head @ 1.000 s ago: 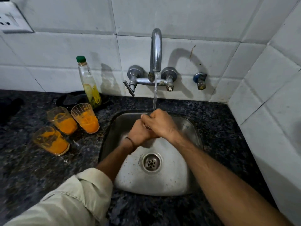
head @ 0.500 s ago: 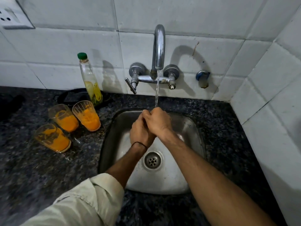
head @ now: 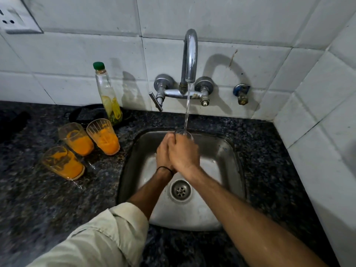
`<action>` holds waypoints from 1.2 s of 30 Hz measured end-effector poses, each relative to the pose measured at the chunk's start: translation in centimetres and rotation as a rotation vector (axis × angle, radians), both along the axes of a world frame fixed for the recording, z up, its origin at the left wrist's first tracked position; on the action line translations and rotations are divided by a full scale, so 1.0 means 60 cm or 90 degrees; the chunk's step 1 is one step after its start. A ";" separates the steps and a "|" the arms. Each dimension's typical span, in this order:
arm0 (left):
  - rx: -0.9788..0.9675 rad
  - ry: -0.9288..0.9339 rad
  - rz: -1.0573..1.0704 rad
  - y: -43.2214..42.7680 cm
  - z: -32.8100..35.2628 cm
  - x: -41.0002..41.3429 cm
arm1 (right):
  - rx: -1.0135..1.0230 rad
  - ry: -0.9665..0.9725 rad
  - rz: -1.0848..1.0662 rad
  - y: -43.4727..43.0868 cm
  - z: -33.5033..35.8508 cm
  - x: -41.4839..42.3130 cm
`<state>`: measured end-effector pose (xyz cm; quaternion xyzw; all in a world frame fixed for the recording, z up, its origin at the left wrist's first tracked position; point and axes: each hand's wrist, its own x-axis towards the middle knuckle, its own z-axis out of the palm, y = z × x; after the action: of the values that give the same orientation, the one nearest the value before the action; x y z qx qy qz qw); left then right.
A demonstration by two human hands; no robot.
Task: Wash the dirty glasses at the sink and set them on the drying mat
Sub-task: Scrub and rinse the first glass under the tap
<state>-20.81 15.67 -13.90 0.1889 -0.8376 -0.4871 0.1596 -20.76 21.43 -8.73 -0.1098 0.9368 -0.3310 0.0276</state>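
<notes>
Left hand (head: 163,154) and right hand (head: 185,154) nearer the tap (head: 189,54) now, both tight around one glass (head: 184,133).

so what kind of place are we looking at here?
Probably a home kitchen: steel sink set in a dark granite counter, wall tap running against white tiles, three orange-smeared glasses beside it. The left hand and right hand hold a glass under the stream.
</notes>
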 end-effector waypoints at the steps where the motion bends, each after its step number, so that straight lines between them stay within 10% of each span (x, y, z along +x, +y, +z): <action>1: 0.047 0.015 -0.032 -0.012 -0.006 0.000 | -0.004 0.008 0.041 0.006 -0.013 0.011; 4: 0.023 0.014 -0.195 -0.056 -0.008 0.011 | 0.006 0.011 0.281 0.070 -0.031 0.011; 9: -0.046 -0.048 -0.331 -0.058 -0.007 0.013 | 0.463 0.284 0.691 0.157 -0.020 -0.088; 16: 0.037 0.059 -0.217 -0.020 -0.012 0.012 | 0.215 -0.067 0.222 0.051 -0.028 -0.024; 19: 0.060 0.034 -0.214 -0.031 -0.014 0.011 | 0.081 0.039 0.114 0.041 -0.054 0.010; 22: 0.062 -0.019 -0.267 -0.059 -0.019 0.012 | 0.034 0.172 0.312 0.092 -0.075 -0.003; 26: -0.005 -0.075 -0.344 -0.048 -0.007 0.010 | 0.395 0.331 0.667 0.140 -0.044 -0.086; 29: -0.028 -0.064 -0.318 -0.034 0.005 0.002 | 0.476 0.301 0.625 0.111 -0.034 -0.094; 32: -0.056 -0.033 -0.261 -0.043 0.000 -0.005 | 0.293 0.084 0.442 0.075 -0.055 -0.078; 36: -0.261 -0.129 -0.195 -0.052 0.010 -0.010 | -0.387 -0.242 0.085 0.054 -0.061 -0.035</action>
<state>-21.43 12.54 -13.28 0.0711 -0.9492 -0.3046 0.0345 -22.87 24.68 -12.38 -0.1104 0.7648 -0.6061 0.1886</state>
